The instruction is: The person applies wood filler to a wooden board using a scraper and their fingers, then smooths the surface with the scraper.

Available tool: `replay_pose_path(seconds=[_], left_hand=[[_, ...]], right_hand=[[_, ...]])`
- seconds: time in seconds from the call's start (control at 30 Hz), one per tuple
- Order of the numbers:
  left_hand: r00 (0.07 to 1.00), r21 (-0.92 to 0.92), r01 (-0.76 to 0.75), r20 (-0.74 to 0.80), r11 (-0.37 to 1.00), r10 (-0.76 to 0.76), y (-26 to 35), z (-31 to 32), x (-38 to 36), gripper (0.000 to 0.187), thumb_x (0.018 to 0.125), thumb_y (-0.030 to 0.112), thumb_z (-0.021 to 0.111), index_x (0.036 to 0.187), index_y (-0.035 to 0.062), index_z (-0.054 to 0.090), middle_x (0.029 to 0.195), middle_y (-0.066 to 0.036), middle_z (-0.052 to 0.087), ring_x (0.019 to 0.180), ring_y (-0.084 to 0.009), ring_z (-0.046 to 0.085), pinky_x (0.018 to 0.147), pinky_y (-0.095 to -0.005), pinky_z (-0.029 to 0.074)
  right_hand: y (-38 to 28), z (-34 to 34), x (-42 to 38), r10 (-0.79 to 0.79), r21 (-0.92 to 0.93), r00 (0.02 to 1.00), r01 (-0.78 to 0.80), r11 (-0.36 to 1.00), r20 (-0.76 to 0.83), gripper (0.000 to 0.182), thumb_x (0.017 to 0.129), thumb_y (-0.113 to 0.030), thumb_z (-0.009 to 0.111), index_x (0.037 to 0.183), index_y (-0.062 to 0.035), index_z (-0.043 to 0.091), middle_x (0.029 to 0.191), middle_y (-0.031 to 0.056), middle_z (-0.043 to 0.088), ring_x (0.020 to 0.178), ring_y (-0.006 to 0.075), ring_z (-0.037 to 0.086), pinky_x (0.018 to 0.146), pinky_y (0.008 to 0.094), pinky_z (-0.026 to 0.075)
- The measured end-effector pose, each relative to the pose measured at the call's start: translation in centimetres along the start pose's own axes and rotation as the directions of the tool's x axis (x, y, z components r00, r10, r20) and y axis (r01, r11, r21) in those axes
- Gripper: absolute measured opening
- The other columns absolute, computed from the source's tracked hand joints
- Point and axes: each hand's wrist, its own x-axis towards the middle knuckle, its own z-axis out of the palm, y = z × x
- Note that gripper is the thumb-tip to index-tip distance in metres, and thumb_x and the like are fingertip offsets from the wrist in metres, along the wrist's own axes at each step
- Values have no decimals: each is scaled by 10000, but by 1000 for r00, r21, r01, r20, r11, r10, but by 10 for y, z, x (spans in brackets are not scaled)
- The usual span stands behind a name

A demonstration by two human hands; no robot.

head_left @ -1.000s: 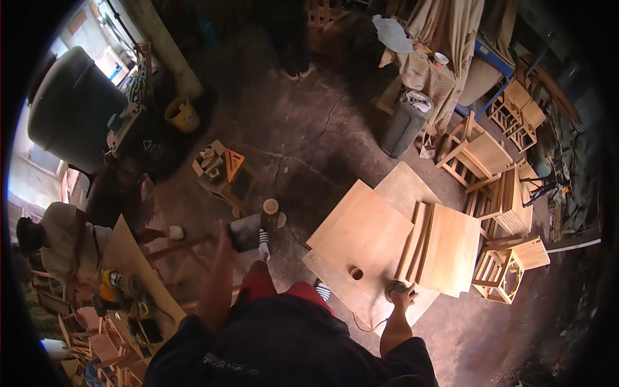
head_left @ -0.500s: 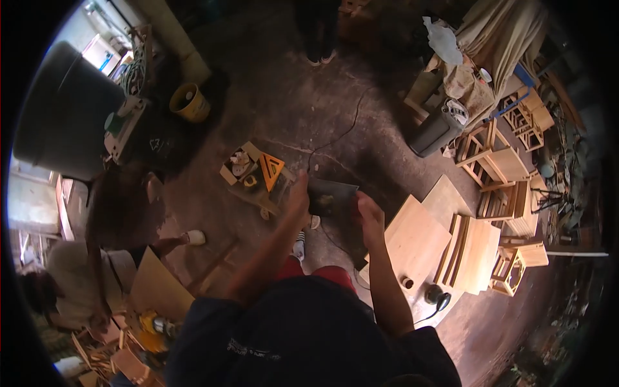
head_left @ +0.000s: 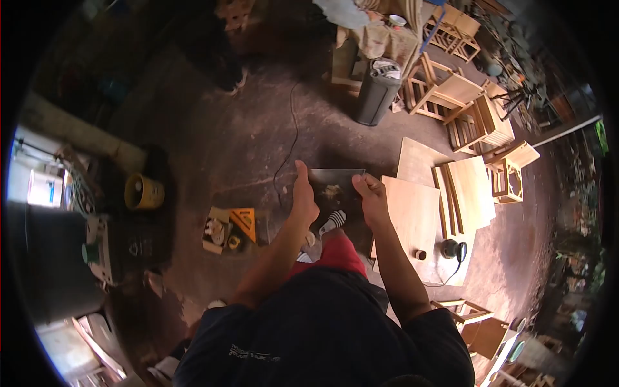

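Note:
I hold a dark rectangular sheet [head_left: 336,187] in front of me at about waist height, one side edge in each hand. My left hand [head_left: 304,198] grips its left edge, thumb pointing up and the other fingers hidden. On the right edge, my right hand [head_left: 374,201] is closed, its thumb over the upper corner. A small lighter patch shows on the sheet's face. Beneath it, my foot in a striped sock [head_left: 333,220] is on the floor. Close to my right forearm lies a pale wooden panel [head_left: 410,216].
A power sander [head_left: 450,248] with a cord and a small brown cylinder [head_left: 420,255] sit by the panels. Stacked boards [head_left: 469,193] and wooden chairs [head_left: 445,97] stand right. An orange triangle [head_left: 244,222] lies left, near a yellow bucket [head_left: 144,192]. A dark bin [head_left: 378,93] stands ahead.
My view has swung to the right, so the bucket and bin appear further left. Both hands still hold the sheet. The seated person at lower left is now mostly out of view.

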Motion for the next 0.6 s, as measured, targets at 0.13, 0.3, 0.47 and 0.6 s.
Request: replay_pose_path(seconds=[0.13, 0.3, 0.47, 0.6], left_hand=[[932, 168, -361, 76, 917, 353, 10, 33, 60, 617, 1026, 607, 410, 1129, 36, 621, 1083, -67, 650, 905, -183, 627, 852, -343, 501], [528, 292, -847, 556, 444, 642, 60, 99, 127, 478, 1053, 470, 466, 1183, 32, 608, 1003, -58, 639, 907, -154, 590, 911, -315, 456], [688, 650, -521, 703, 554, -178, 86, 170, 160, 334, 1007, 264, 612, 1219, 9, 658, 975, -7, 673, 876, -68, 572, 782, -234, 453], [541, 741, -542, 669, 396, -510, 64, 202, 227, 263, 975, 217, 664, 1119, -1, 702, 905, 18, 672, 822, -55, 571, 719, -222, 448]], right_hand=[[-22, -15, 39, -219, -160, 970, 202, 966, -102, 158, 988, -175, 649, 911, -46, 700, 762, -80, 563, 705, 14, 461, 621, 206, 366], [-68, -62, 94, -290, -196, 931, 249, 948, -220, 136, 988, -159, 651, 913, -52, 687, 765, -86, 556, 721, 9, 451, 629, 193, 343], [-94, -103, 132, -215, -92, 928, 197, 976, -303, 180, 989, -172, 649, 895, -22, 678, 747, -47, 624, 657, 28, 525, 585, 215, 414], [-86, -151, 155, -187, -374, 886, 16, 927, -425, 180, 956, -195, 692, 903, -24, 707, 798, -15, 671, 717, 50, 595, 624, 227, 473]])
